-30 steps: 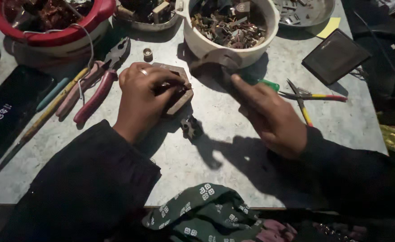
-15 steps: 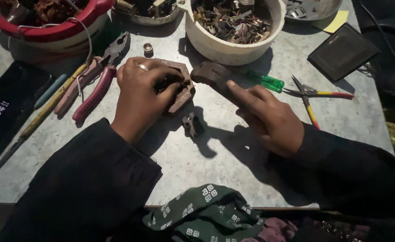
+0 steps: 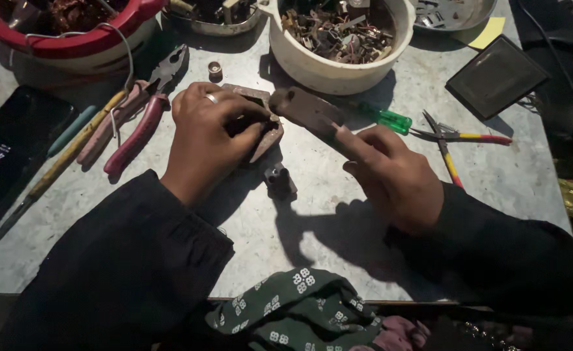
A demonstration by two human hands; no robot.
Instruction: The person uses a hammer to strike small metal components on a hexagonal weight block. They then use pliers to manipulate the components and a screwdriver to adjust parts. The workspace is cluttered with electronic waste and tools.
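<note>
Nearest the viewer, a small dark metal part (image 3: 280,182) lies on the grey worktable (image 3: 338,234) just below the block. The left hand (image 3: 212,133) is curled shut around a worn brownish metal block (image 3: 264,127). To the block's right, the right hand (image 3: 397,175) grips a rusty hammer (image 3: 306,109). Steady, firm pinning suits striking. Beyond the block sits a white bowl of scrap (image 3: 338,68).

Right hand (image 3: 397,175) swung hammer (image 3: 306,109) from bowl side toward block (image 3: 264,130) under left hand (image 3: 208,133).

phone (image 3: 13,153) | far left (lit screen) | black, rectangular, lying flat
</note>
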